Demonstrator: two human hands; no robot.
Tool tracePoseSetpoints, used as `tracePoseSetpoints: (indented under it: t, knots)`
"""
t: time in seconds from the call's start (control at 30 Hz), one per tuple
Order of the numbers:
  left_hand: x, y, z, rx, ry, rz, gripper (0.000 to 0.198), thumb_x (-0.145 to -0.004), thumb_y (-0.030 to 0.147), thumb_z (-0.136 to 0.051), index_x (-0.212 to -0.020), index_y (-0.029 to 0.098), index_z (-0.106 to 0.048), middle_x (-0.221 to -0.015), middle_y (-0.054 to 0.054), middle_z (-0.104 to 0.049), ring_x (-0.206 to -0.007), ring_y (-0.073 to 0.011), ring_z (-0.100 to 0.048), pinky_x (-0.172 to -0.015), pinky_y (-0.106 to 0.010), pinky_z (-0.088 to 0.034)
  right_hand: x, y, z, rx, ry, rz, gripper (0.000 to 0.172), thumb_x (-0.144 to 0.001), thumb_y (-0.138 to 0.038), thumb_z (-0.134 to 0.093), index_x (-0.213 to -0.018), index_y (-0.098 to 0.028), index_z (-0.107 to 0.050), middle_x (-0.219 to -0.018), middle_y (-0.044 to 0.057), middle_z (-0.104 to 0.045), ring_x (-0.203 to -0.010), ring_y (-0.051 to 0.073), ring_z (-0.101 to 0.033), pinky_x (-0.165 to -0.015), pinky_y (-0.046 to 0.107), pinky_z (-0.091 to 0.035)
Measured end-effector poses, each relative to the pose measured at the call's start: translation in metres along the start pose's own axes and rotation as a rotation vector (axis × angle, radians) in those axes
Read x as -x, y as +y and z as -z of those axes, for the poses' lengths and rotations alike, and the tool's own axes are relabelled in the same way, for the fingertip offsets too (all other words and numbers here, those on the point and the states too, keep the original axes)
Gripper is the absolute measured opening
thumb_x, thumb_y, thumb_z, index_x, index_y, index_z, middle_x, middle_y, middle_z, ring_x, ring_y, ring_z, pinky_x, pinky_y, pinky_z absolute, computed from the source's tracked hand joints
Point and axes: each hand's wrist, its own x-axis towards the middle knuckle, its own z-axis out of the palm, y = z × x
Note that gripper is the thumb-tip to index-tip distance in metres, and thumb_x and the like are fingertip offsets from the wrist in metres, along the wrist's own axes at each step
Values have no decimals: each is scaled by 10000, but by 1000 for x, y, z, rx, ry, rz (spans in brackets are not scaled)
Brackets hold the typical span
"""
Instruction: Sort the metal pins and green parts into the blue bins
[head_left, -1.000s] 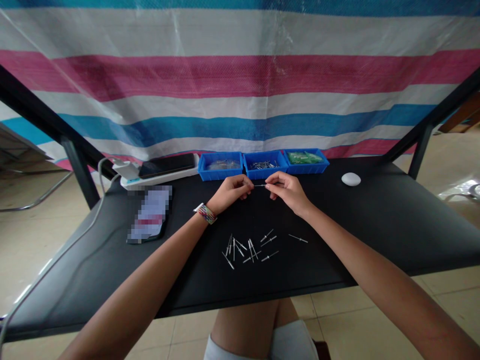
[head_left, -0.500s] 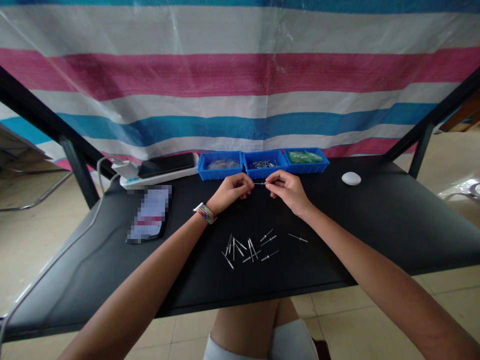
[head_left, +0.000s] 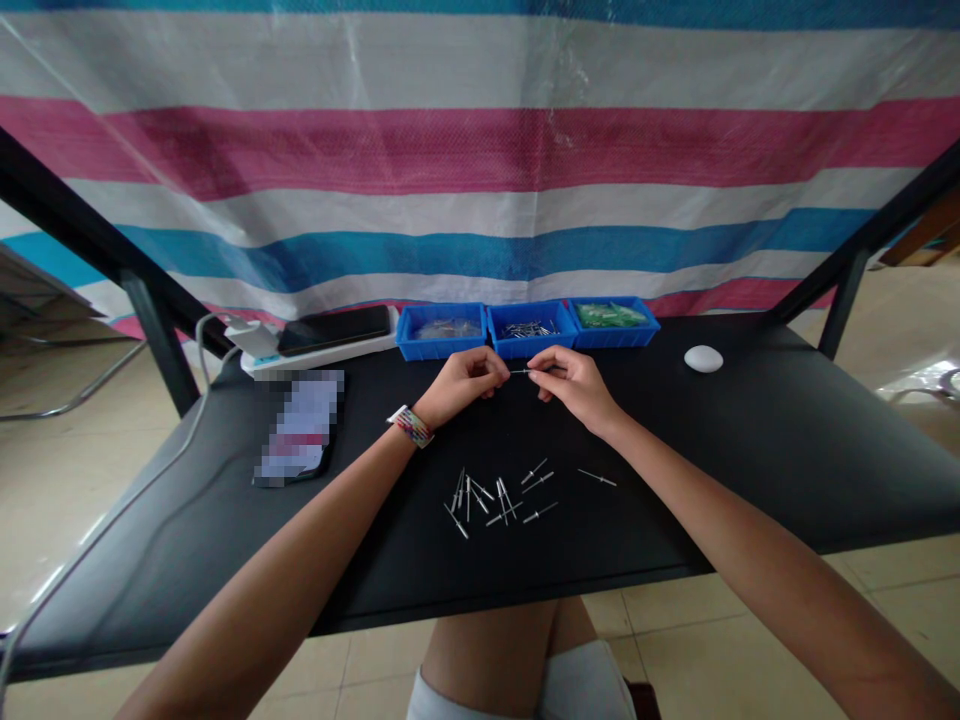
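Between my two hands, just in front of the middle bin, a thin silver blind rivet [head_left: 519,372] is stretched level. The fingertips of my left hand [head_left: 471,384] pinch its left end. My right hand [head_left: 568,382] pinches the other end between thumb and fingers, which partly hide it. Nearer to me on the black table, several more blind rivets [head_left: 501,500] lie in a loose group, and a single rivet [head_left: 598,477] rests off to their right.
Along the back stand three blue bins: the left bin [head_left: 440,351] with clear packets, the middle bin [head_left: 531,351] with metal pieces, the right bin [head_left: 616,338] with green packets. A phone [head_left: 300,430], a power strip [head_left: 330,358] and a white mouse-like object [head_left: 703,359] are also on the table [head_left: 810,440].
My right hand has shifted slightly left, bringing my hands a little closer together around the rivet. The loose rivets on the table lie as before.
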Motion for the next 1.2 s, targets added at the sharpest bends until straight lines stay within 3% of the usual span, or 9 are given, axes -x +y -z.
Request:
tracePoseSetpoints:
  t: [0.2, 0.53, 0.77, 1.2]
  knots:
    - [0, -2, 0, 13, -14, -6, 264, -854, 379, -793, -913, 150, -675, -738, 7, -624, -624, -102, -575, -589, -216, -479, 2, -3, -1, -13, -5, -4, 248, -810, -403, -815, -908, -195, -723, -782, 17, -696, -586, 139, -640, -524, 261, -540]
    - [1, 4, -2, -12, -11, 36, 317, -875, 461, -751, -867, 151, -683, -742, -9, -645, -622, -110, -589, -588, -226, -477, 1, -3, -2, 34, 37, 77, 250, -789, -391, -812, -913, -200, -710, -884, 26, -694, -614, 132, -624, -544, 275, -547]
    - [0, 1, 0, -3, 0, 10, 248, -853, 378, -781, -892, 145, -705, -773, -12, -653, -648, -109, -595, -594, -221, -492, 1, -2, -1, 36, 23, 44, 256, -799, -392, -812, -947, -205, -719, -945, 41, -715, -615, 133, -644, -542, 271, -556]
    - [-1, -1, 0, 36, 22, -22, 292, -838, 375, -826, -922, 148, -663, -755, 10, -635, -607, -91, -579, -564, -208, -476, -1, -1, -1, -3, 2, -17, 281, -797, -424, -809, -931, -192, -725, -785, 14, -702, -567, 135, -648, -518, 257, -547]
